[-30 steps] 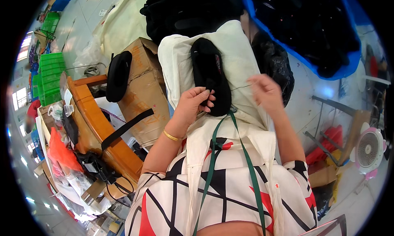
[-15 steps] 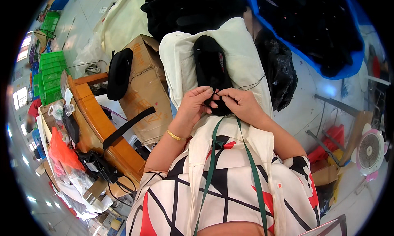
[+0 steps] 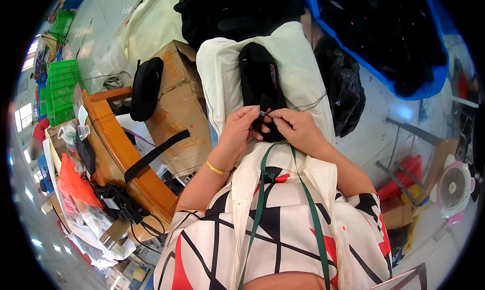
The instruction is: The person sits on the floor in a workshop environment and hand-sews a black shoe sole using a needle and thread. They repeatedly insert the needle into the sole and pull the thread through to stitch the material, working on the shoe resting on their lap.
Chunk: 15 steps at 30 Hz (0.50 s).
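A black cloth shoe [image 3: 257,75] lies sole down on a white cloth pad [image 3: 298,63] over my lap. Above its near end both hands meet, fingertips close together. My left hand [image 3: 241,128] is closed in a pinch, and a tiny pale, shiny thing [image 3: 263,113] shows at its fingertips, too small to name. My right hand [image 3: 299,129] pinches at the same spot; what it grips is hidden. A dark thread [image 3: 314,102] lies in a loop across the pad, beyond the right hand. The shoe's near end is partly covered by my fingers.
At the left, another black shoe [image 3: 147,88] rests against a cardboard box [image 3: 177,123], near a wooden stool frame [image 3: 124,148] with a black strap [image 3: 156,155]. Black fabric [image 3: 237,12] lies ahead. A blue-edged bag [image 3: 384,83] and a fan [image 3: 453,185] are at the right.
My hands stay almost in place over the shoe. The tiny shiny thing now shows more clearly between the fingertips. The view has shifted very slightly.
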Motion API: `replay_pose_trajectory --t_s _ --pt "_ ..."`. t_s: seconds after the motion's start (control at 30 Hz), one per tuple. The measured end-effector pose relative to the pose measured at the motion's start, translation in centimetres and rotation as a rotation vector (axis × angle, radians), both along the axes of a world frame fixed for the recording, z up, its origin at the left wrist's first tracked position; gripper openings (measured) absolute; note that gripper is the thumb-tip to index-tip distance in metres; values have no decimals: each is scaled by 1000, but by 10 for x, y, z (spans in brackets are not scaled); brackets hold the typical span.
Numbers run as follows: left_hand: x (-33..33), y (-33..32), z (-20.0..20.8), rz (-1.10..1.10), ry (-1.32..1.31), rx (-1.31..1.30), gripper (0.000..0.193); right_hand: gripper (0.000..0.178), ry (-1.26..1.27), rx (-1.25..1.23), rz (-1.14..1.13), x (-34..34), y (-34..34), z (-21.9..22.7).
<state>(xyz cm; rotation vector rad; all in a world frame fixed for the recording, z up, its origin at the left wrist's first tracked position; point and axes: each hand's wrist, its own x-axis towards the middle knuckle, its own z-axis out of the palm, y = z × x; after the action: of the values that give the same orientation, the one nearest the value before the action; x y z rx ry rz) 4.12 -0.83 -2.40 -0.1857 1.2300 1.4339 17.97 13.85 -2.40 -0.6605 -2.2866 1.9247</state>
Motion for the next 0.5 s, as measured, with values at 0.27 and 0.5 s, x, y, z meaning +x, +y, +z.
replay_pose_trajectory --t_s 0.27,0.5 --pt "10 -5 -6 79 69 14 19 12 -148 -258 0 6 -3 -1" --pt "11 -3 2 27 73 -22 19 13 -219 -423 -17 9 -2 -9"
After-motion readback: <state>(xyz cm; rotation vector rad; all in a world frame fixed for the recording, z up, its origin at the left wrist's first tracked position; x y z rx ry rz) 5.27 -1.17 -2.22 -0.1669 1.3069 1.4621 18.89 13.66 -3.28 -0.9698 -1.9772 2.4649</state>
